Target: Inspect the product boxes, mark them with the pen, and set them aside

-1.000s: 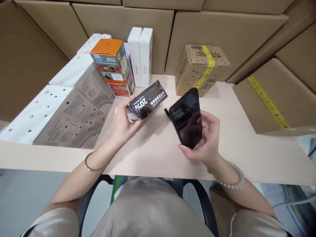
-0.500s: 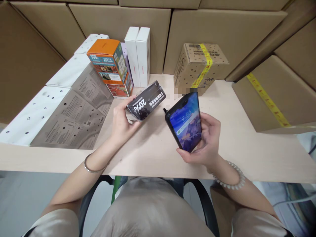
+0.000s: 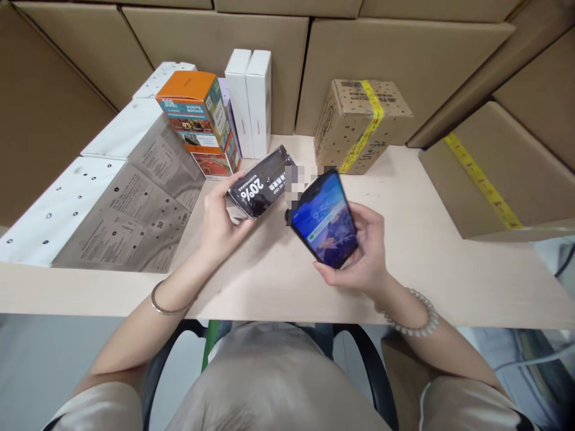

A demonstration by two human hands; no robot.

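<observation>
My left hand (image 3: 222, 218) is closed around one end of a dark, glossy wrapped snack box (image 3: 263, 187) with white print reading 20%. It holds the box tilted above the table. In my right hand (image 3: 363, 251) is a smartphone (image 3: 326, 221), gripped by its lower and right edges. The phone's lit blue screen shows a clock and a notification, and it faces up toward me. Its upper left corner is near the box's right end; a blurred patch covers that spot, so whether they touch I cannot tell.
Behind my left hand stand an orange box stack (image 3: 193, 120) and two tall white boxes (image 3: 248, 105). White patterned boxes (image 3: 103, 185) line the left side of the table (image 3: 269, 293). Cardboard boxes with yellow tape, one smaller (image 3: 354, 126) and one larger (image 3: 498, 179), stand at the right.
My right hand has moved left with the phone, bringing it closer to the snack box and tilting it further. My left hand and the box have barely moved.
</observation>
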